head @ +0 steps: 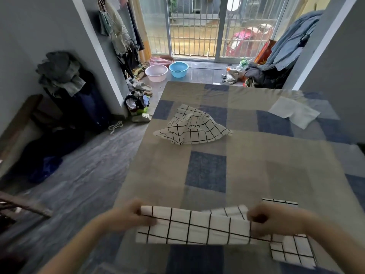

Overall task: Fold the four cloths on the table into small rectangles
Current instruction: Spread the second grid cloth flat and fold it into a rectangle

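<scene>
counter (246, 167): big surface under a tan-and-blue check cover; all your cloths sit on it.
crumpled cloth (192, 126): white with a black grid, heaped mid-counter, well apart from your hands. Not folded yet.
plain cloth (294, 111): pale, lying loosely flat at the far right, one part doubled over. Looks unfolded too.
held cloth (192, 227): same grid print, already a long strip, stretched between your hands at the near edge. Seems to be lifted just off the counter; blur makes it hard to be sure.
folded cloth (292, 248): grid print, lying flat near right, partly under the held cloth's right end and your right hand. Looks like a done rectangle.
left hand (131, 216): closed, pinching the strip's left short end.
right hand (274, 220): closed, pinching the right short end; layers bunch a bit there.
handling: thin, soft, light fabric. No stiffness, so it sags wherever you don't hold it. Layers slide over each other and edges drift.
grip: take it at the corners or short ends, pinching all layers together, and keep it taut so the edges stay lined up.
progress: my read is one done, one mid-fold, two to go.
next: probably bring end to end to halve the strip, then press it flat.
risk: loose inner layer at the right could slip out and skew the rectangle.
</scene>
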`<action>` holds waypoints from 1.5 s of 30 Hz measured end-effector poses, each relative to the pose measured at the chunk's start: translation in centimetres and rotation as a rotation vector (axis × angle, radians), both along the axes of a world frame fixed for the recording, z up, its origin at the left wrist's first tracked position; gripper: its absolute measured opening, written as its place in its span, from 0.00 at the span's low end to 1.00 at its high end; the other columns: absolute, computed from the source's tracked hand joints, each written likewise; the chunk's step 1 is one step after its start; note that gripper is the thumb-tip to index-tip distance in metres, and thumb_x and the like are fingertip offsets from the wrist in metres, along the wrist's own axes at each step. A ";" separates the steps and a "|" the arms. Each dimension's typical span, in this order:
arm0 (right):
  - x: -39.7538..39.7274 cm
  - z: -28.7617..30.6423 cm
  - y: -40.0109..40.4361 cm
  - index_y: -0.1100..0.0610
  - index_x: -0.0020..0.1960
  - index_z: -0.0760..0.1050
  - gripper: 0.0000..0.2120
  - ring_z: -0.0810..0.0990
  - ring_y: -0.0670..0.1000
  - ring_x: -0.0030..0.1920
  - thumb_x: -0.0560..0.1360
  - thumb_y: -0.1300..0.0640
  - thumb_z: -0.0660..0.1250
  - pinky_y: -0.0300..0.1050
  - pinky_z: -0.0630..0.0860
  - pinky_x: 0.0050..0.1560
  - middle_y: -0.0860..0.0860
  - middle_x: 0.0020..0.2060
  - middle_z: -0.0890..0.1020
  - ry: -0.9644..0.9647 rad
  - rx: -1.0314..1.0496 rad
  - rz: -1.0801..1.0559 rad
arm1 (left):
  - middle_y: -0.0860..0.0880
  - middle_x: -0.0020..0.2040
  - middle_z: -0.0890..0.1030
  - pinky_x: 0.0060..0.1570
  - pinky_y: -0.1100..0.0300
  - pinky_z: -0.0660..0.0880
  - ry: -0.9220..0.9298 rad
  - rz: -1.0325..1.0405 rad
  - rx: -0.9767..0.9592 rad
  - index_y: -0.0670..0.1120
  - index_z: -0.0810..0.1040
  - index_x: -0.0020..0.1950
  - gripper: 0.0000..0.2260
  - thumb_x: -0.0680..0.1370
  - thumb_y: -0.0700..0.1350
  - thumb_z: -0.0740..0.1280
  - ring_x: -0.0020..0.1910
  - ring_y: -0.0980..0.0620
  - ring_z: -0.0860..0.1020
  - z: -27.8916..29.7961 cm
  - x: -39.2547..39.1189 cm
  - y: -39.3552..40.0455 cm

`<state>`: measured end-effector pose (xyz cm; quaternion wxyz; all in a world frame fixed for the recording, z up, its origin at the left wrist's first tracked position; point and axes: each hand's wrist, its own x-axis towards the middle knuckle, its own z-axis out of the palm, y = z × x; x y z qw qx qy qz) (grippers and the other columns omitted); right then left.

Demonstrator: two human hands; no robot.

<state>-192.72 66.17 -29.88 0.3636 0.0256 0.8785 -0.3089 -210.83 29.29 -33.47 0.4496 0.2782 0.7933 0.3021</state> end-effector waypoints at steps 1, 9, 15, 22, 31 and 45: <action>-0.6 1.4 0.7 0.55 0.36 0.71 0.12 0.66 0.42 0.31 0.72 0.51 0.70 0.39 0.64 0.35 0.45 0.30 0.68 -0.051 -0.049 0.006 | 0.56 0.42 0.83 0.44 0.65 0.73 -0.096 -0.013 0.008 0.42 0.84 0.48 0.07 0.76 0.46 0.71 0.41 0.61 0.78 1.4 -1.0 0.3; -8.3 -2.5 5.7 0.53 0.41 0.79 0.05 0.73 0.44 0.35 0.73 0.53 0.72 0.36 0.71 0.34 0.47 0.35 0.77 -0.007 -0.064 -0.471 | 0.43 0.54 0.83 0.57 0.50 0.75 -0.047 0.394 0.064 0.50 0.83 0.52 0.06 0.77 0.46 0.70 0.52 0.47 0.80 -1.9 -9.5 6.8; -8.7 -8.6 5.3 0.56 0.48 0.78 0.10 0.79 0.53 0.47 0.71 0.55 0.75 0.48 0.77 0.50 0.55 0.46 0.81 0.061 -0.242 -1.006 | 0.48 0.43 0.81 0.43 0.60 0.74 0.013 0.645 0.096 0.46 0.80 0.47 0.02 0.77 0.39 0.69 0.45 0.50 0.78 -6.8 -10.3 10.4; -6.7 -11.9 4.5 0.58 0.55 0.80 0.13 0.83 0.51 0.48 0.70 0.60 0.75 0.46 0.78 0.53 0.52 0.47 0.85 -0.029 -0.306 -1.017 | 0.55 0.36 0.79 0.34 0.73 0.71 0.022 0.700 0.091 0.49 0.78 0.39 0.08 0.75 0.39 0.71 0.38 0.57 0.76 -8.7 -10.0 11.1; -6.5 -12.2 4.7 0.61 0.50 0.80 0.14 0.79 0.50 0.37 0.70 0.53 0.76 0.42 0.77 0.40 0.54 0.40 0.83 -0.204 -0.089 -0.847 | 0.47 0.43 0.83 0.30 0.71 0.72 -0.031 0.654 -0.021 0.43 0.81 0.47 0.04 0.77 0.43 0.70 0.38 0.57 0.78 -9.0 -11.2 9.5; -6.4 -10.5 4.5 0.61 0.52 0.78 0.08 0.82 0.54 0.41 0.79 0.56 0.65 0.45 0.78 0.40 0.56 0.42 0.83 0.094 -0.321 -1.200 | 0.55 0.24 0.78 0.23 0.72 0.68 -0.039 0.627 0.030 0.44 0.77 0.40 0.08 0.78 0.42 0.69 0.21 0.64 0.74 -7.2 -9.3 6.7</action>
